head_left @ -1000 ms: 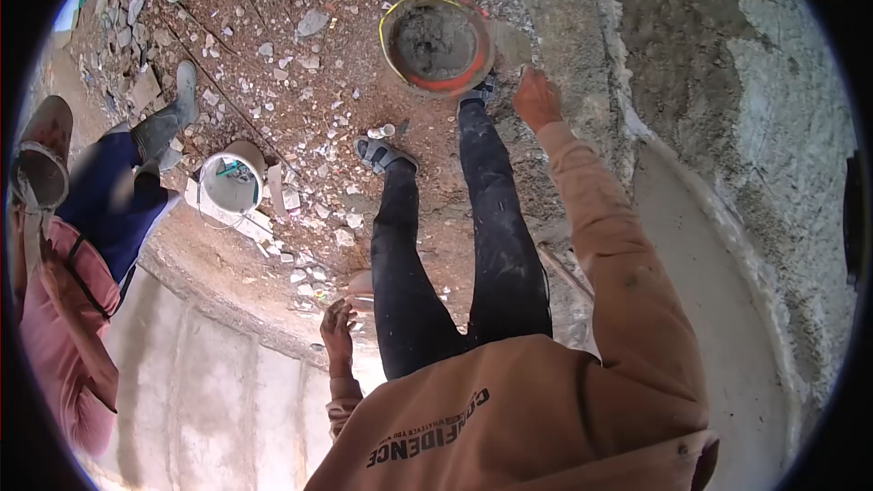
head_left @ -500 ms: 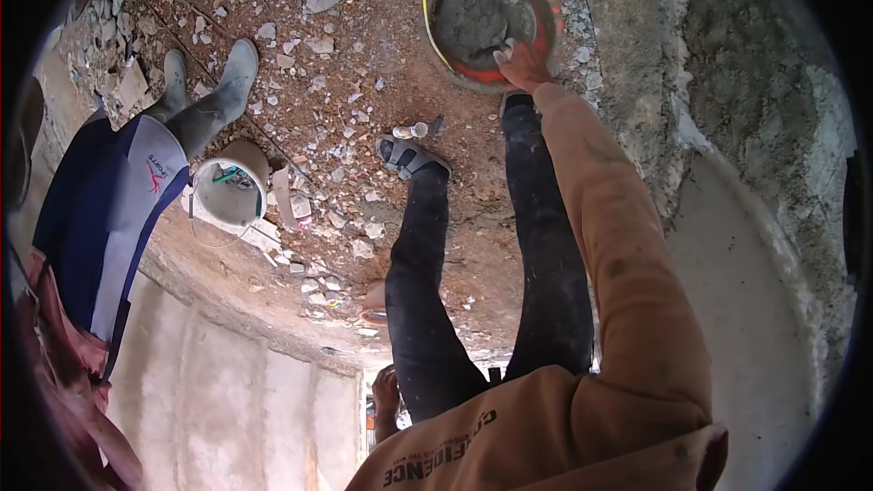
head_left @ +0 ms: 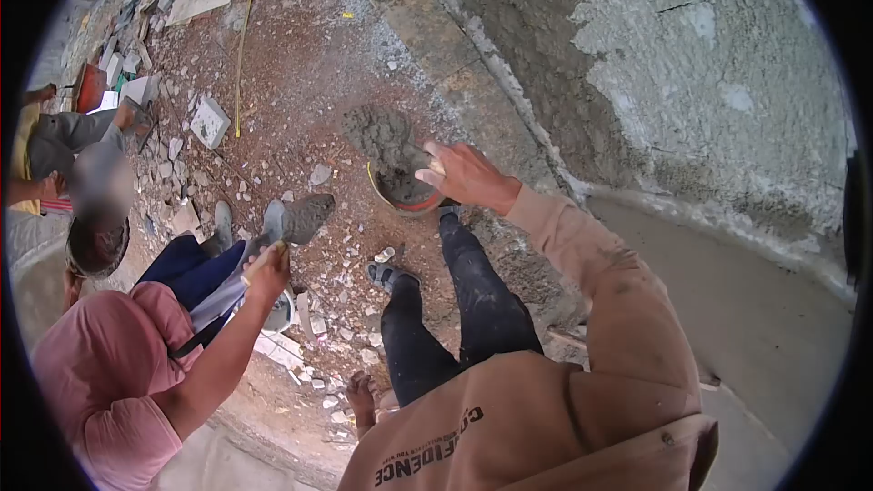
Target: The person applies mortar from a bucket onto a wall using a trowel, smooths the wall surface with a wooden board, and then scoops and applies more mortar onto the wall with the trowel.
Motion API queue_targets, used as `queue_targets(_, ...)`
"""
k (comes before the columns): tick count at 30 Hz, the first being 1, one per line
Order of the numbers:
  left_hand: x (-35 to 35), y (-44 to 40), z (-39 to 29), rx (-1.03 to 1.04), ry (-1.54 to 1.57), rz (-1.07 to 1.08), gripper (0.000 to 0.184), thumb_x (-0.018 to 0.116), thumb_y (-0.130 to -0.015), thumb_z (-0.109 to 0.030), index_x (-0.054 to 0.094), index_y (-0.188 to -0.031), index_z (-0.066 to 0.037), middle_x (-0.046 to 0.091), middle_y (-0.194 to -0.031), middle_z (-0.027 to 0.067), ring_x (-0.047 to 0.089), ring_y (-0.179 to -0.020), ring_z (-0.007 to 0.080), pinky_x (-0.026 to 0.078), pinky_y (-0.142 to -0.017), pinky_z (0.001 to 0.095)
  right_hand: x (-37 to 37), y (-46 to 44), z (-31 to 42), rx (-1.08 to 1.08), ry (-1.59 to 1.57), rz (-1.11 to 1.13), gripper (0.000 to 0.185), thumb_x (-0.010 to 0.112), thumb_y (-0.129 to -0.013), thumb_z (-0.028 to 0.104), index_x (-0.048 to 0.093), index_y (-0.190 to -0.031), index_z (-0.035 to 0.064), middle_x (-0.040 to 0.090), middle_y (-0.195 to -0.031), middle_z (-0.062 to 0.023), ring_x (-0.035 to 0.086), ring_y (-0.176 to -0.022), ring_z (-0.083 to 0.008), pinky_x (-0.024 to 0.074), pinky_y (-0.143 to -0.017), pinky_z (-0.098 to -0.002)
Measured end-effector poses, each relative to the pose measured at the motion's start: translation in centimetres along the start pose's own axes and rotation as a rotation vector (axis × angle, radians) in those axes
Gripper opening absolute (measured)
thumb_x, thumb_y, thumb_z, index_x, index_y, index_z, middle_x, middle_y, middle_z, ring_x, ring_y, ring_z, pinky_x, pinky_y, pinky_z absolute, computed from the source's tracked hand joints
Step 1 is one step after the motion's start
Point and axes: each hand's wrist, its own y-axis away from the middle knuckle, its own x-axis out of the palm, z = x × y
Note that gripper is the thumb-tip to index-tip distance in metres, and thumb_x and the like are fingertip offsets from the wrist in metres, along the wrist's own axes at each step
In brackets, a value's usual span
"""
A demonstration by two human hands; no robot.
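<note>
My right hand is closed around the handle of a trowel, its blade heaped with wet grey mortar. The loaded trowel hangs above a bucket with an orange-red rim, partly covered by the trowel and my hand. More mortar shows inside the bucket. Low by my left side hangs my left hand, its fingers loosely apart and holding nothing I can see.
At left a co-worker in pink holds a mortar-loaded trowel. Another person crouches farther left. A pale bucket sits beside the co-worker. Rubble, a white block and a yellow strip lie on the ground. A partly plastered wall rises at right.
My right hand has come up out of the bucket with a trowel of mortar. The view has turned toward the wall. The co-worker's loaded trowel has come into view.
</note>
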Motion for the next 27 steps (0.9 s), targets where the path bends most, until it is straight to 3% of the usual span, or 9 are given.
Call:
queue_targets(3, 1.2, -0.5, -1.0, 0.031, 0.007, 0.003, 0.026, 0.055, -0.092, -0.010, 0.059, -0.117, -0.006, 0.067, -0.100, 0.0093, 0.067, -0.085, 0.0181, 0.054, -0.063, 0.0284, -10.4, -1.0, 8.5, -0.183, 0.036, 0.182, 0.041, 0.061, -0.092, 0.032, 0.058, -0.108, -0.0052, 0.064, -0.083, -0.0284, 0.062, -0.078, -0.0485, 0.0483, -0.068, -0.0525)
queue_targets(6, 2.6, -1.0, -1.7, 0.115, -0.078, 0.003, 0.025, 0.055, -0.091, -0.010, 0.060, -0.116, -0.006, 0.067, -0.099, 0.0082, 0.067, -0.084, 0.0175, 0.053, -0.062, 0.0287, -17.6, -2.4, 11.8, -0.365, 0.045, 0.282, 0.040, 0.059, -0.094, 0.036, 0.059, -0.097, -0.0034, 0.063, -0.074, -0.0183, 0.062, -0.060, -0.0356, 0.0483, -0.059, -0.0457)
queue_targets(11, 5.2, 0.4, -3.9, 0.057, 0.054, -0.046, 0.026, 0.056, -0.091, -0.009, 0.061, -0.116, -0.005, 0.067, -0.101, 0.0101, 0.066, -0.082, 0.0191, 0.053, -0.061, 0.0298, -25.6, -6.1, 4.4, 0.237, -0.549, 0.676, 0.038, 0.055, -0.098, 0.043, 0.055, -0.085, 0.0076, 0.045, -0.062, 0.0037, 0.044, -0.046, -0.0023, 0.0370, -0.039, -0.0204)
queue_targets(14, 7.0, 0.8, -3.6, -0.030, 0.058, -0.062, 0.028, 0.056, -0.092, -0.007, 0.059, -0.119, -0.006, 0.067, -0.105, 0.0112, 0.067, -0.084, 0.0202, 0.054, -0.063, 0.0313, -30.8, -9.8, -9.2, 0.446, -0.782, 0.519, 0.031, 0.056, -0.098, 0.039, 0.054, -0.091, 0.0087, 0.044, -0.067, 0.0039, 0.040, -0.051, -0.0029, 0.0339, -0.041, -0.0169)
queue_targets(16, 8.5, 2.4, -4.7, -0.082, -0.114, -0.049, 0.029, 0.056, -0.094, -0.008, 0.057, -0.122, -0.008, 0.067, -0.110, 0.0114, 0.066, -0.094, 0.0210, 0.056, -0.067, 0.0340, -35.2, -8.5, -13.3, 0.599, -0.469, -0.085, 0.033, 0.051, -0.100, 0.040, 0.050, -0.096, 0.0067, 0.045, -0.071, 0.0021, 0.041, -0.059, -0.0047, 0.0385, -0.046, -0.0186)
queue_targets(18, 9.5, 3.7, -4.2, -0.071, -0.017, -0.051, 0.031, 0.058, -0.092, -0.010, 0.057, -0.123, -0.005, 0.065, -0.115, 0.0132, 0.065, -0.099, 0.0214, 0.055, -0.074, 0.0327, -40.8, -4.4, -11.5, 0.543, -0.363, -0.373, 0.034, 0.055, -0.096, 0.044, 0.049, -0.093, 0.0105, 0.047, -0.070, 0.0015, 0.044, -0.056, -0.0060, 0.0417, -0.047, -0.0219)
queue_targets(23, 9.6, 0.9, 0.5, -0.029, -0.351, -0.042, 0.036, 0.062, -0.090, -0.014, 0.057, -0.122, 0.001, 0.064, -0.119, 0.0152, 0.063, -0.103, 0.0214, 0.052, -0.083, 0.0299, -42.7, -0.5, -8.0, 0.394, -0.191, -0.513, 0.039, 0.060, -0.094, 0.041, 0.054, -0.107, 0.0047, 0.050, -0.069, 0.0013, 0.048, -0.053, -0.0075, 0.0404, -0.045, -0.0218)
queue_targets(25, 10.8, 1.6, -3.5, -0.030, -0.268, 0.009, 0.036, 0.063, -0.089, -0.014, 0.058, -0.122, 0.000, 0.065, -0.117, 0.0140, 0.064, -0.102, 0.0205, 0.052, -0.082, 0.0301, -38.8, -3.3, -10.2, 0.428, -0.100, -0.433, 0.064, 0.054, -0.097, 0.038, 0.037, -0.141, -0.0044, 0.054, -0.070, -0.0025, 0.050, -0.053, -0.0094, 0.0446, -0.048, -0.0246)
queue_targets(27, 11.6, 2.5, -7.5, -0.040, -0.167, 0.037, 0.035, 0.063, -0.089, -0.015, 0.058, -0.121, 0.000, 0.065, -0.115, 0.0128, 0.064, -0.101, 0.0195, 0.052, -0.081, 0.0302, -34.7, -6.9, -12.8, 0.509, -0.036, -0.201, 0.063, 0.053, -0.096, 0.036, 0.037, -0.142, -0.0042, 0.065, -0.086, -0.0136, 0.065, -0.074, -0.0206, 0.0534, -0.064, -0.0344)
